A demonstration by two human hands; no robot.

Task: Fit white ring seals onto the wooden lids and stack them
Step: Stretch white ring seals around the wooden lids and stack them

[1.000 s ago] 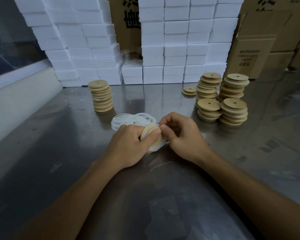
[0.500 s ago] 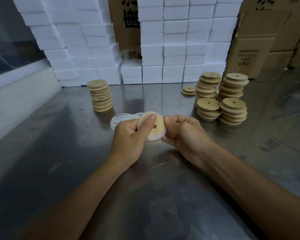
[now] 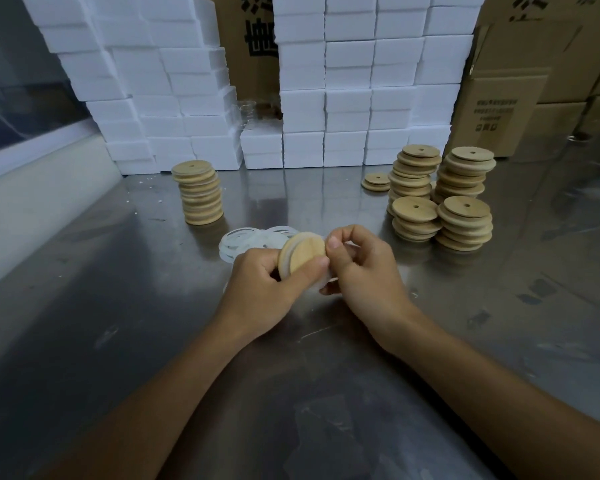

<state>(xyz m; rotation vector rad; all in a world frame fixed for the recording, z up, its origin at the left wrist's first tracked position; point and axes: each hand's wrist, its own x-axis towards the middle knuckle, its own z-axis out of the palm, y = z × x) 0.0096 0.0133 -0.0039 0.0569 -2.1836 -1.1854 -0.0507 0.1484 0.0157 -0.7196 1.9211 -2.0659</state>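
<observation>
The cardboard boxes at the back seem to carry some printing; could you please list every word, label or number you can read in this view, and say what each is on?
Large dark characters on the carton behind the white foam blocks: cut off, not readable.
Dark print on the top right carton: cropped, not readable.
Small printed lines and symbols on the box at right: too small and blurred.
Wooden lid, hands, seals: no text.

Wooden lid [image 3: 302, 254]: round, pale, held on edge and tilted between left hand [image 3: 260, 289] and right hand [image 3: 364, 271], a white ring seal [image 3: 321, 284] showing at its lower rim. Loose ring seals [image 3: 246, 240] piled flat just beyond the left hand. One lid stack [image 3: 200, 194] beyond-left; four stacks [image 3: 440, 199] beyond-right of the right hand.
</observation>
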